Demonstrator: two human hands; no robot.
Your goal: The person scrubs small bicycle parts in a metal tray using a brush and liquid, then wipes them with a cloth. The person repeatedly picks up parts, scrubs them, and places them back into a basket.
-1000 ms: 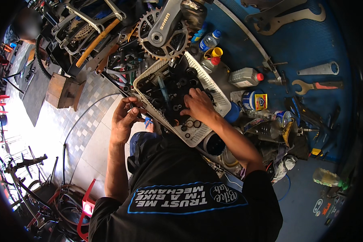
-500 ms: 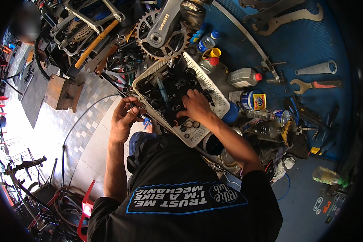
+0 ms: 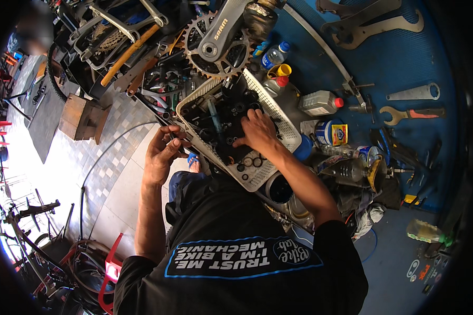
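A white perforated plastic basket (image 3: 272,98) holds many small dark bike parts, loose rings (image 3: 252,158) and a bluish translucent tube (image 3: 214,116). Over the basket's right half, my right hand (image 3: 258,131) reaches down among the parts. Its thumb is stretched away from the bent fingers, and nothing shows held between them. My left hand (image 3: 164,149) is raised just outside the basket's left edge. Thumb and fingers there close on a small dark object, mostly hidden, whose kind I cannot make out.
A crank with a toothed chainring (image 3: 215,47) hangs over the basket's far end. To the right stand a grey bottle with a red cap (image 3: 320,103), a white-and-blue tub (image 3: 328,131) and other containers. A wooden-handled hammer (image 3: 129,55) and hand tools lie at the far left.
My right hand has shifted slightly right and away from me within the basket, with its thumb further out. My left hand keeps its pinch. The surroundings shift slightly in view.
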